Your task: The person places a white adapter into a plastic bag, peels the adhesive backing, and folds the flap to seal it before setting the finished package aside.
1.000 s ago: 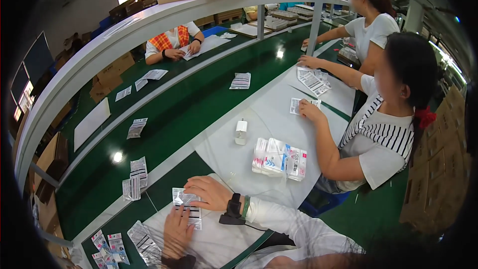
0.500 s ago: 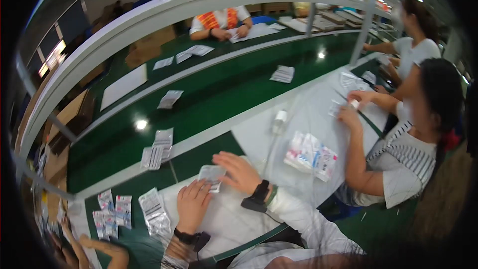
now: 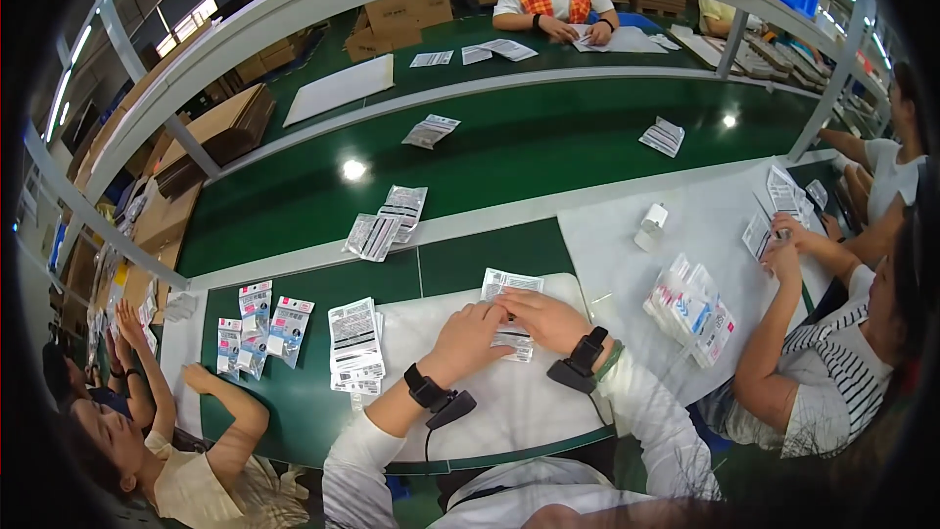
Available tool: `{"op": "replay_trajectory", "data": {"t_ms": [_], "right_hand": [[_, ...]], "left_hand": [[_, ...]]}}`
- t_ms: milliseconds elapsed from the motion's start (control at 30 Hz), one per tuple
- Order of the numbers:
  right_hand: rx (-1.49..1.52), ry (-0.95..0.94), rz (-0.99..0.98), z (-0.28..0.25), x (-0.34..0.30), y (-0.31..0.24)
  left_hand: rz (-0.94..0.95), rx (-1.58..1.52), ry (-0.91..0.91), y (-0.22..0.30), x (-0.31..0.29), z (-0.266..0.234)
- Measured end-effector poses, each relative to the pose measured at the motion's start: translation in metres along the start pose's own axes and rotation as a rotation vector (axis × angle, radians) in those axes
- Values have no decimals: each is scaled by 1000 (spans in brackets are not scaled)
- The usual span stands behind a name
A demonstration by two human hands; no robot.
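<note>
A flat, pale packet (image 3: 513, 279) with dark print lies on the white sheet (image 3: 441, 431) in front of me. My left hand (image 3: 465, 341) is closed on its left side, fingers held together. From the other side my right hand (image 3: 550, 318) curls over the packet's middle, fingertips meeting those of the left. Between them they cover much of the packet, so the exact grip is partly hidden. Left of my hands is a stack of similar printed packets (image 3: 352, 338). Beyond it are several blue-and-white packets (image 3: 257, 328) with pink tops.
Printed packets (image 3: 387, 225) lie on the green surface (image 3: 548, 147) behind a pale rail. To my right are a pile of packets (image 3: 690, 309), a small white container (image 3: 651, 227) and a co-worker's hands (image 3: 781, 250). Another co-worker's arm (image 3: 230, 416) reaches in at left.
The view has swung left. My right hand, spread beside the packet before, has come down onto it against my left hand. A co-worker at left shows more fully.
</note>
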State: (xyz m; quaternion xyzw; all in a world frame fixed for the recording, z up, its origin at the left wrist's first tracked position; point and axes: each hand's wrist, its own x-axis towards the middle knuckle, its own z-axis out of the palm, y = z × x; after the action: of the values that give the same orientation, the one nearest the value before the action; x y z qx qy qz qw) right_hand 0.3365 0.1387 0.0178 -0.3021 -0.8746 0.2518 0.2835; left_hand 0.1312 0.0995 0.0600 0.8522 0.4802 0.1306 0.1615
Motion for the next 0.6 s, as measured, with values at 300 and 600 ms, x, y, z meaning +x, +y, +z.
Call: {"op": "replay_trajectory", "data": {"t_ms": [300, 600], "right_hand": [[-92, -62, -54, -11, 5, 15], [-260, -104, -114, -20, 6, 14]], "left_hand": [[322, 28, 26, -10, 14, -1], [298, -168, -110, -17, 22, 1]]}}
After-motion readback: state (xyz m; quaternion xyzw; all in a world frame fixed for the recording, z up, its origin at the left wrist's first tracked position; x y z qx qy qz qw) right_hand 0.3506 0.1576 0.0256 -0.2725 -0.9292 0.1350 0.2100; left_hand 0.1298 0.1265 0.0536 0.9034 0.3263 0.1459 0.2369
